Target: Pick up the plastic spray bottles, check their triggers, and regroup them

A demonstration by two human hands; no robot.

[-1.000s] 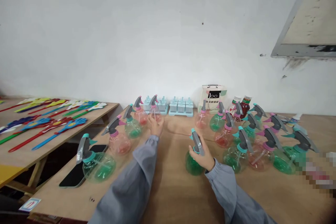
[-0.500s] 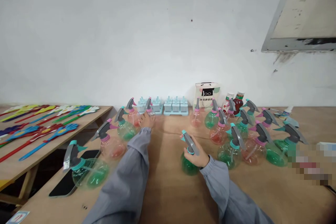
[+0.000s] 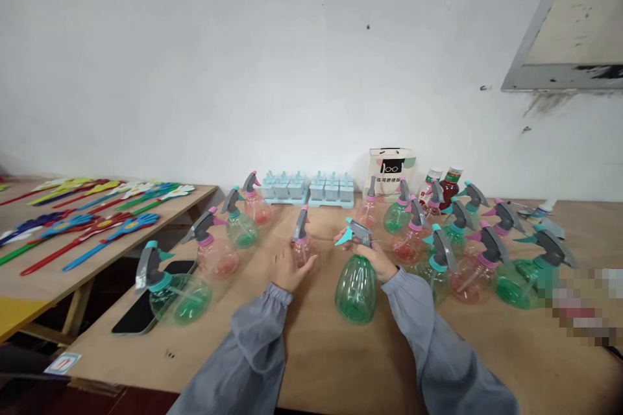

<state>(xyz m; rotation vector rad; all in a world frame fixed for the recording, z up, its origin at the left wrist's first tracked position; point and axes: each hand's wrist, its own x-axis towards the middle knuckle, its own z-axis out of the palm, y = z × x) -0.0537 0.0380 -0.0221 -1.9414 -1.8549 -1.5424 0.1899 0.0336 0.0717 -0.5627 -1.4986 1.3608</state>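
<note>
My left hand [image 3: 291,267] is wrapped around the side of a pink spray bottle [image 3: 304,245] with a grey and pink trigger head, near the middle of the table. Just right of it, my right hand [image 3: 377,257] grips a green spray bottle [image 3: 357,292] at its grey and turquoise head. That bottle leans, its rounded clear body toward me; the fingers behind the head are partly hidden. Several pink and green spray bottles stand in a row on the left, the nearest being a green one [image 3: 182,298]. More are grouped on the right, including a pink one [image 3: 471,277].
A phone [image 3: 134,316] lies under the nearest left bottle. Pale blue ice-pop molds [image 3: 331,189], a paper bag [image 3: 389,172] and sauce bottles [image 3: 448,188] stand along the wall. Colourful hand-shaped sticks [image 3: 109,233] cover the side table [image 3: 43,282].
My left hand has brought the pink spray bottle from the back row toward me, to the middle. My right hand has tipped the green bottle so its body shows more. The view has shifted slightly.
</note>
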